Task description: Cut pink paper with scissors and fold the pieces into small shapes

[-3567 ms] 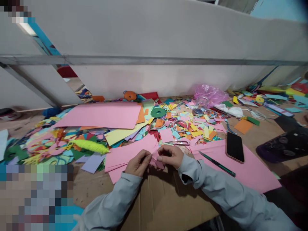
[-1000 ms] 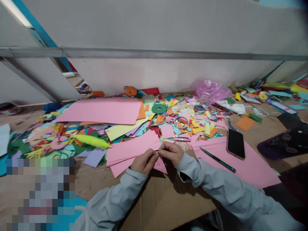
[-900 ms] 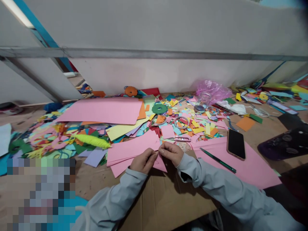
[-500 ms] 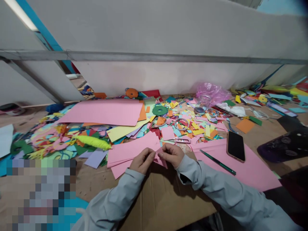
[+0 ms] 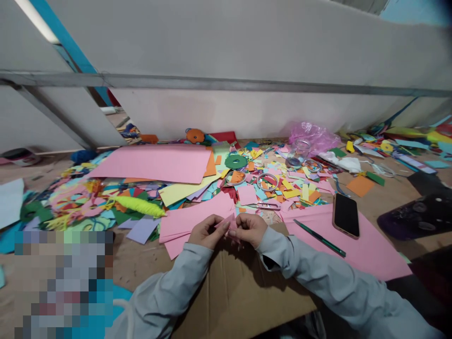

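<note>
Between my two hands is a small folded piece of pink paper (image 5: 230, 223). My left hand (image 5: 209, 230) pinches its left side, thumb pressed against the fingers. From the right, my right hand (image 5: 251, 229) pinches the same piece. Both hands are above a sheet of brown cardboard (image 5: 226, 287). Pink paper strips (image 5: 187, 217) lie just beyond my left hand. A pair of thread snips (image 5: 265, 205) and a square of pink paper (image 5: 246, 194) lie behind my right hand.
To the right, a phone (image 5: 346, 215) and a dark green pen-like tool (image 5: 319, 238) rest on a large pink sheet (image 5: 374, 259). Colourful paper scraps, tape rolls (image 5: 267, 181), a clear jar (image 5: 296, 154) and neon yellow yarn (image 5: 138, 206) spread along the wall. A dark bag-like object (image 5: 416, 214) sits far right.
The pink paper has been turned up between my fingers and now shows a raised, folded point. My left hand has shifted slightly. The whole view has moved a little.
</note>
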Demonstrator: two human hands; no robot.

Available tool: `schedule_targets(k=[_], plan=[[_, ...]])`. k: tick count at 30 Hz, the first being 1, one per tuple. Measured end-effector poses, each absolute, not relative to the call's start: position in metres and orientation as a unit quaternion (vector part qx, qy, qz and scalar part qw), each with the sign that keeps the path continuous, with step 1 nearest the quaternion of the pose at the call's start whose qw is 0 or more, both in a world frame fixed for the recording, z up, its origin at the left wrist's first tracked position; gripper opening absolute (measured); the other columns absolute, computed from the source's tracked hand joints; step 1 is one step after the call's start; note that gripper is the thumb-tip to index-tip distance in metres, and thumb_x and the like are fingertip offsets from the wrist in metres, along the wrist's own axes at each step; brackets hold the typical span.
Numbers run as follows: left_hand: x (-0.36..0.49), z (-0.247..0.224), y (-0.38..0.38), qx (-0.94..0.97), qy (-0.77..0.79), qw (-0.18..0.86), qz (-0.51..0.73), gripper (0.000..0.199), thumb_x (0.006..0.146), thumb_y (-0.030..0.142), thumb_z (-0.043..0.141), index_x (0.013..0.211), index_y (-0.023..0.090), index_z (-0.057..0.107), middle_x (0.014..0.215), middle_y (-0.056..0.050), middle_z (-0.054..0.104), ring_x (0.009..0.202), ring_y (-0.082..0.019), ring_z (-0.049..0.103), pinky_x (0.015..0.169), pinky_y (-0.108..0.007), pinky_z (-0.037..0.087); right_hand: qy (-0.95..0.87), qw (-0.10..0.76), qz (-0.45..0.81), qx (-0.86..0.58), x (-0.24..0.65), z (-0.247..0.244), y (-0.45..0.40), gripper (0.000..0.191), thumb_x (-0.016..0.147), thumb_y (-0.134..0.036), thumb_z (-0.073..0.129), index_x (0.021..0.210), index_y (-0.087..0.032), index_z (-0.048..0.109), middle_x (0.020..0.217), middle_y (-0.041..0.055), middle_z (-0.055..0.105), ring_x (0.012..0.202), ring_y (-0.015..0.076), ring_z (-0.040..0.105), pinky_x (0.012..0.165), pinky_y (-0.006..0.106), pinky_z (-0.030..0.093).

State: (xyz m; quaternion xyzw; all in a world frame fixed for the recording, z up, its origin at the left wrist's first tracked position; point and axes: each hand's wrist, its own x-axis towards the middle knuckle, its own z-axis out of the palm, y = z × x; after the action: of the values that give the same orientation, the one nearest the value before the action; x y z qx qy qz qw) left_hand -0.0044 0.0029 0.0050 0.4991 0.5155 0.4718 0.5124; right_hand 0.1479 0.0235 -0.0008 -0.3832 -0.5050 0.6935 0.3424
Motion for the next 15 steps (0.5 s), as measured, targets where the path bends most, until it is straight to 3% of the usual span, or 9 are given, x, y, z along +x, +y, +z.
schedule_targets(k=[4,8,12,15], plan=[[-0.006,0.011,0.004,0.444,0.542,0.530,0.478,0.037,0.062,0.050,0.071,0.066,0.015,0.058,0.047,0.004,0.058,0.042,-0.009,0.052,0.043,-0.018,0.040,-0.512,0.301,0.714,-0.372,0.152,0.004,0.024,0.045,0.055,-0.049,0.077,0.067,-0.017,0.047,0.049,-0.0033,0.059,0.041,0.0114,0.055,0.036,0.020,0.044],[-0.014,0.014,0.010,0.392,0.554,0.546,0.491,0.043,0.057,0.053,0.074,0.069,0.015,0.057,0.043,0.003,0.060,0.039,-0.010,0.055,0.041,-0.017,0.043,-0.627,0.251,0.648,-0.352,0.165,0.020,0.028,0.032,0.069,-0.043,0.069,0.069,-0.014,0.055,0.053,-0.0016,0.059,0.044,0.0100,0.054,0.041,0.020,0.044],[-0.019,0.014,0.014,0.367,0.528,0.582,0.498,0.046,0.052,0.052,0.077,0.069,0.014,0.056,0.040,0.004,0.058,0.034,-0.007,0.052,0.037,-0.014,0.040,-0.775,0.343,0.434,-0.305,0.172,0.040,0.037,0.011,0.079,-0.024,0.061,0.083,-0.015,0.065,0.072,0.0031,0.063,0.063,0.0113,0.057,0.059,0.023,0.047],[-0.017,0.013,0.014,0.379,0.504,0.600,0.493,0.045,0.053,0.051,0.077,0.066,0.013,0.056,0.038,0.003,0.058,0.030,-0.005,0.049,0.034,-0.012,0.034,-0.827,0.363,0.363,-0.230,0.168,0.043,0.043,0.013,0.081,-0.019,0.058,0.090,-0.017,0.068,0.083,0.0064,0.062,0.074,0.0132,0.058,0.067,0.025,0.048]])
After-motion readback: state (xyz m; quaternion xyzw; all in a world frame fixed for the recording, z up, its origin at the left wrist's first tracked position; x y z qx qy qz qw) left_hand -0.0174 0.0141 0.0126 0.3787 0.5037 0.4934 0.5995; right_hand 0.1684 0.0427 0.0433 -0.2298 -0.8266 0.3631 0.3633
